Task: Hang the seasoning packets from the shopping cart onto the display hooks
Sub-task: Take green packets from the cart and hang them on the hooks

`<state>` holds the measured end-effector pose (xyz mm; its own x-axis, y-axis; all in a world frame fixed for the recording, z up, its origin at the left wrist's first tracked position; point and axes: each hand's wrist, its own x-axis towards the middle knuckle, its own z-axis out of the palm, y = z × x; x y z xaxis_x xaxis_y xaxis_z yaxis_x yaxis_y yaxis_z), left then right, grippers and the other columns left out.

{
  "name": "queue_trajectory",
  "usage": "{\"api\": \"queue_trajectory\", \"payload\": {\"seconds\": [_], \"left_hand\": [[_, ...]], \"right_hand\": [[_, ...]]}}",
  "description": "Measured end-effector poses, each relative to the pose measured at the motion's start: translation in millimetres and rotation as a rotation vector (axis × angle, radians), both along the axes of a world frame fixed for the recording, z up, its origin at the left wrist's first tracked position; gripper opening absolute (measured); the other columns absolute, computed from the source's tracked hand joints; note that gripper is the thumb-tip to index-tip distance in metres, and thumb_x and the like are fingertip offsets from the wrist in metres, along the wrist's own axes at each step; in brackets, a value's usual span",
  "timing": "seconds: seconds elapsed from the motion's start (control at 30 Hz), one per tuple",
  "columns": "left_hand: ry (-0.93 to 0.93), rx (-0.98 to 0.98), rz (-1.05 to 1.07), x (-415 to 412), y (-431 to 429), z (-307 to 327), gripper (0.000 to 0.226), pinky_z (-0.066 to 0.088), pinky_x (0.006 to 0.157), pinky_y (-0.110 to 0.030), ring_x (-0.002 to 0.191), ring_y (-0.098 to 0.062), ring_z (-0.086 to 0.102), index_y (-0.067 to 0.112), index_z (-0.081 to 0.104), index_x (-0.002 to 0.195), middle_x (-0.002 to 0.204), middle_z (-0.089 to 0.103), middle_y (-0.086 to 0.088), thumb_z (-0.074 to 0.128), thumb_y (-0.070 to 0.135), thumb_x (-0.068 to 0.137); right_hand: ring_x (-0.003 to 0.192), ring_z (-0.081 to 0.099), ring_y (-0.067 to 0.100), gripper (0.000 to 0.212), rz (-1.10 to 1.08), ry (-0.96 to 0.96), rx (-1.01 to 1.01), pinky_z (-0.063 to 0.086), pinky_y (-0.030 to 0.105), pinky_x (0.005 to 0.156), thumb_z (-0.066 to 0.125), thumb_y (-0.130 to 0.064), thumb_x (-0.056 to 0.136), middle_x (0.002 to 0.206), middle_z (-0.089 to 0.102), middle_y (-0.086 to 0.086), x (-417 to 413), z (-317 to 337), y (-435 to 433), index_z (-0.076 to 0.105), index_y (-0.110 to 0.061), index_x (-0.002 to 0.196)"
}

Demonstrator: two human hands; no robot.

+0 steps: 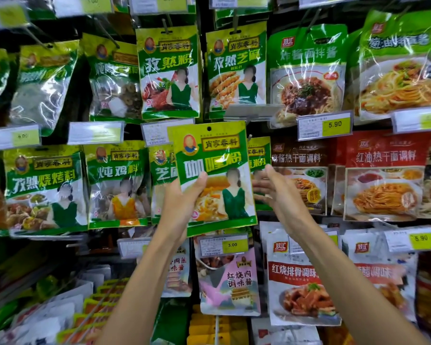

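In the head view, the left hand (184, 195) held the curry seasoning packet (214, 170) upright in front of the display. Its grip was closed on the lower left edge with the thumb across the front, likely to leave the punched hole (209, 128) at the top free for a hook. The right hand (276, 188) was just beside the packet's right edge, its grip spread wide and holding nothing. Its fingers reached toward the hung packets (259, 155) behind, probably to part that row. The packet was not yet hung.
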<state>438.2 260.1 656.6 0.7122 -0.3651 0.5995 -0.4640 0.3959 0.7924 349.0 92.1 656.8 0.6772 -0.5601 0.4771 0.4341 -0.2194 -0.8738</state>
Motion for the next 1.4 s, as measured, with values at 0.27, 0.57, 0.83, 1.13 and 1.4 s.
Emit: {"api": "queue_trajectory", "payload": {"seconds": [0.27, 0.57, 0.83, 1.13, 1.4], "left_hand": [[-0.093, 0.198, 0.067, -10, -26, -2, 0.054, 0.055, 0.081, -0.042, 0.095, -0.021, 0.066, 0.005, 0.058, 0.110, 0.101, 0.066, -0.015, 0.061, 0.052, 0.082], [-0.977, -0.011, 1.205, 37, 5, 59, 0.025, 0.045, 0.071, -0.027, 0.094, -0.027, 0.058, 0.002, 0.060, 0.115, 0.104, 0.064, -0.017, 0.052, 0.015, 0.096], [-1.150, 0.287, 1.260, 80, 2, 65, 0.042, 0.033, 0.109, -0.048, 0.119, -0.039, 0.050, -0.004, 0.048, 0.132, 0.127, 0.054, -0.024, 0.043, 0.025, 0.101], [-1.157, 0.234, 1.251, 84, 0, 63, 0.043, 0.032, 0.110, -0.047, 0.118, -0.038, 0.050, -0.004, 0.048, 0.132, 0.125, 0.055, -0.023, 0.041, 0.026, 0.101], [-1.163, 0.207, 1.235, 84, 1, 63, 0.044, 0.032, 0.109, -0.047, 0.118, -0.038, 0.049, -0.004, 0.048, 0.132, 0.125, 0.055, -0.023, 0.041, 0.027, 0.101]], "right_hand": [[0.100, 0.069, 0.025, 0.049, 0.164, 0.003, 0.000, 0.057, 0.035, 0.087, 0.070, -0.034, 0.073, 0.104, 0.073, 0.015, -1, -5, 7, 0.067, 0.002, 0.106], [0.096, 0.069, 0.024, 0.012, 0.074, 0.038, 0.065, 0.058, 0.032, 0.080, 0.068, -0.020, 0.087, 0.101, 0.073, 0.015, 8, -17, -21, 0.070, -0.008, 0.088], [0.087, 0.072, 0.019, 0.012, 0.024, 0.045, 0.021, 0.056, 0.038, 0.086, 0.069, -0.022, 0.087, 0.089, 0.076, 0.007, 11, -2, -30, 0.072, -0.012, 0.082], [0.089, 0.072, 0.024, 0.029, -0.056, 0.081, 0.023, 0.057, 0.039, 0.082, 0.071, -0.025, 0.086, 0.094, 0.075, 0.013, 4, 8, -39, 0.070, 0.002, 0.096], [0.078, 0.068, 0.016, 0.022, -0.049, 0.128, 0.076, 0.054, 0.028, 0.072, 0.072, -0.022, 0.085, 0.080, 0.074, 0.008, 9, 8, -33, 0.068, 0.000, 0.087]]}}
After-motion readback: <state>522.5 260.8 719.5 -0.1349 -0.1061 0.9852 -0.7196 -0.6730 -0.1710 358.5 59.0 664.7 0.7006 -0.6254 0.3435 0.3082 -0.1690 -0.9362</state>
